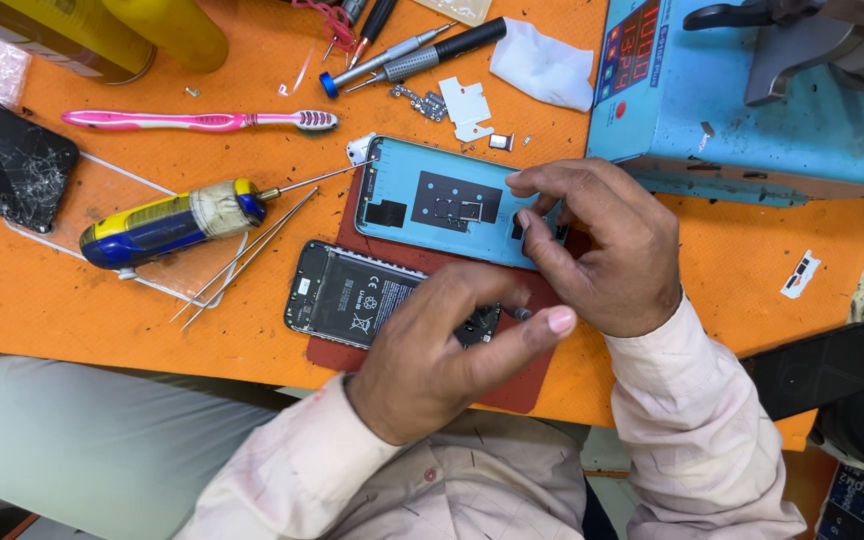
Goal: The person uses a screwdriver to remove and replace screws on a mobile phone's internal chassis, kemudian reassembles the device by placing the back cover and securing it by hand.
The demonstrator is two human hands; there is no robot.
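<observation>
Pale-sleeved arms reach over an orange surface, where the left hand curls loosely over an opened phone on a dark red mat. Just above, the right hand pinches the edge of a light-blue back cover. Tweezers and a yellow-blue screwdriver lie alongside.

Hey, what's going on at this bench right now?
A person is working on an opened phone lying on a dark red mat on an orange bench. The left hand rests on the phone's lower end. The right hand touches the light blue back cover lying inner side up beside it. A screwdriver, tweezers and a pink toothbrush lie to the left.
</observation>
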